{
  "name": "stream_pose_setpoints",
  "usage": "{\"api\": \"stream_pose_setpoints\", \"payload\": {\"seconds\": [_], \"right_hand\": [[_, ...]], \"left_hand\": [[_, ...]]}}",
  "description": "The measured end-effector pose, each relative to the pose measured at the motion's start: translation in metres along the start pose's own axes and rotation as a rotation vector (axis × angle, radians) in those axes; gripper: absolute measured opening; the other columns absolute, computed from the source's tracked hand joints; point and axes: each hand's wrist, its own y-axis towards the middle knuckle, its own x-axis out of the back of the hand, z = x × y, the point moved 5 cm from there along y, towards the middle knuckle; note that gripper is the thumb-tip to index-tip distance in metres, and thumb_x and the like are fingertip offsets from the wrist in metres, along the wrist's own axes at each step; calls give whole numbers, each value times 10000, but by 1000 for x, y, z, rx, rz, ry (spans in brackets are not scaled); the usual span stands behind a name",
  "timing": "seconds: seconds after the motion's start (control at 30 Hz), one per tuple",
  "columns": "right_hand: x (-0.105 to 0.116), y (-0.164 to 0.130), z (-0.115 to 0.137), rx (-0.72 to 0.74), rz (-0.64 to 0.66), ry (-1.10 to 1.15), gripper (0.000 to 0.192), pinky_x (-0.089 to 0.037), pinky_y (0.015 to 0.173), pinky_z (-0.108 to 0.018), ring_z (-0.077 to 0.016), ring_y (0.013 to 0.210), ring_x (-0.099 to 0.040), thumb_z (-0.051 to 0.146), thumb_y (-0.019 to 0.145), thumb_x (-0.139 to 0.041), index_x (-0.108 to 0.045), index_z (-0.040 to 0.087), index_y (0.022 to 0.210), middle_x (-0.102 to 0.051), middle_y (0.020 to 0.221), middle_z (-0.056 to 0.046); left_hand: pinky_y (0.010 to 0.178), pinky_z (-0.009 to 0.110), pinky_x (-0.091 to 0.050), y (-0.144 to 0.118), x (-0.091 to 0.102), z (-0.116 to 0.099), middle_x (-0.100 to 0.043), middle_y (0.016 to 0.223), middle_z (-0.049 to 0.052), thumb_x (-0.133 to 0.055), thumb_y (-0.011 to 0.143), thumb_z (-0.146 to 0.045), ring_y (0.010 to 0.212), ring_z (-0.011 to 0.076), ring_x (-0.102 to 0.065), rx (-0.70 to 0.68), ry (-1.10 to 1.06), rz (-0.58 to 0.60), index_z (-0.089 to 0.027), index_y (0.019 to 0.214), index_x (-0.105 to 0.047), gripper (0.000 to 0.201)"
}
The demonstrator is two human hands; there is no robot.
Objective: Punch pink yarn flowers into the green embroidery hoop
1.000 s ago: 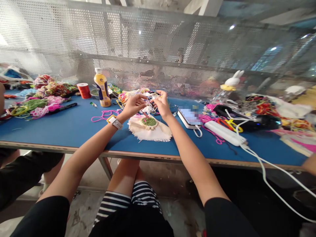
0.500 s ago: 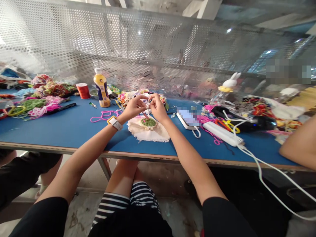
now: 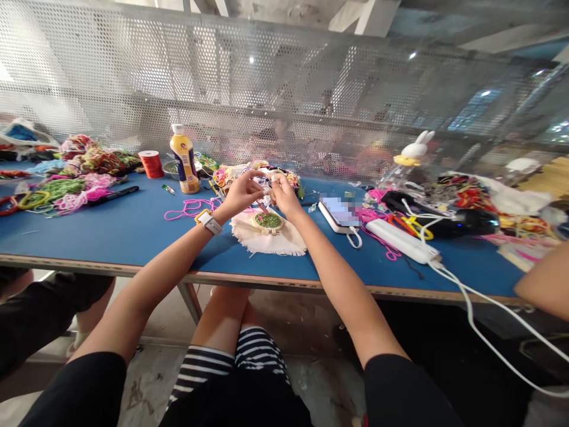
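My left hand (image 3: 243,193) and my right hand (image 3: 284,194) meet above the table, fingertips bent close together. Each looks closed in a pinch; whatever they hold is too small to make out. White patches show on some fingertips. Just below them lies an embroidery hoop (image 3: 268,222), its middle filled with green stitching and a bit of pink. Cream cloth (image 3: 284,242) with a frayed edge spreads flat around the hoop. Behind my hands sits a heap of colourful thread (image 3: 291,177), partly covered by them.
To the left stand a yellow drink bottle (image 3: 184,163) and a red thread spool (image 3: 151,164), beside tangled yarn (image 3: 91,184). On the right lie a phone (image 3: 340,212), a white power strip (image 3: 400,240) with cables, and a rabbit-topped bottle (image 3: 411,153). Another person's arm (image 3: 546,281) rests at the right edge.
My right hand's fingers have shifted and lowered slightly, still close to the left. The other person's arm at the right has drawn back a little. The hoop stays put.
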Motion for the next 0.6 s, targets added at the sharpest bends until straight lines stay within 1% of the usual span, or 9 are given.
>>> {"api": "stream_pose_setpoints", "payload": {"seconds": [0.03, 0.1, 0.17, 0.2, 0.27, 0.33, 0.4, 0.53, 0.6], "right_hand": [[4, -1, -4, -77, 9, 10, 413, -365, 503, -239, -115, 507, -423, 617, 952, -352, -430, 240, 1100, -435, 621, 63], [8, -3, -7, -174, 92, -27, 477, -417, 545, -247, -121, 581, -507, 601, 825, -617, -522, 209, 1079, -545, 699, 24], [1, -7, -6, -150, 272, -97, 518, -459, 622, -261, -133, 682, -562, 421, 599, -862, -611, 183, 984, -619, 819, -13], [-5, -9, -5, -117, 346, -115, 480, -469, 650, -268, -139, 710, -572, 345, 537, -894, -636, 173, 903, -636, 840, -21], [-16, -11, -5, -64, 409, -115, 328, -468, 644, -276, -143, 692, -569, 321, 576, -864, -618, 166, 728, -641, 775, -22], [-23, -10, -8, -44, 375, -99, 280, -439, 574, -267, -127, 606, -534, 380, 719, -762, -577, 176, 669, -616, 682, -13], [-23, -8, -10, -43, 301, -35, 270, -395, 497, -251, -108, 516, -497, 421, 802, -685, -553, 195, 738, -611, 657, 2], [-15, -4, -8, -43, 198, 174, 377, -401, 457, -227, -104, 462, -532, 469, 769, -737, -440, 243, 825, -614, 613, 53], [-12, -4, -5, -44, 181, 183, 431, -387, 435, -217, -94, 443, -530, 527, 753, -741, -423, 243, 815, -632, 614, 52]], "left_hand": [[524, 196, -484, 0, 2, 2, -686, 698, -20, -726, 695, -137, 587, 99, -648, 9, -4, -49, -186, 1101, -541, 449], [528, 193, -485, -1, 5, 5, -678, 697, -21, -730, 692, -137, 583, 93, -642, 29, -18, -156, -184, 1071, -534, 429], [556, 199, -504, -3, 9, 7, -670, 702, -22, -726, 694, -123, 592, 91, -646, 49, -33, -253, -182, 1043, -531, 404], [577, 206, -519, -4, 11, 8, -669, 711, -20, -721, 698, -116, 605, 94, -653, 58, -41, -289, -182, 1034, -531, 392], [625, 226, -549, -4, 13, 8, -674, 736, -11, -717, 711, -118, 641, 103, -673, 72, -59, -327, -182, 1031, -532, 375], [669, 253, -576, -3, 16, 7, -681, 757, -5, -721, 738, -154, 677, 115, -689, 73, -96, -331, -187, 1034, -534, 352], [693, 272, -590, -1, 18, 6, -690, 778, -2, -717, 772, -200, 722, 128, -708, 67, -149, -316, -200, 1041, -535, 325], [717, 255, -590, 3, 24, -1, -710, 831, -3, -718, 802, -233, 812, 133, -730, 41, -240, -315, -219, 1046, -547, 299], [734, 242, -586, 4, 26, -7, -710, 833, -7, -734, 793, -226, 838, 131, -731, 22, -261, -325, -217, 1040, -559, 303]]}}
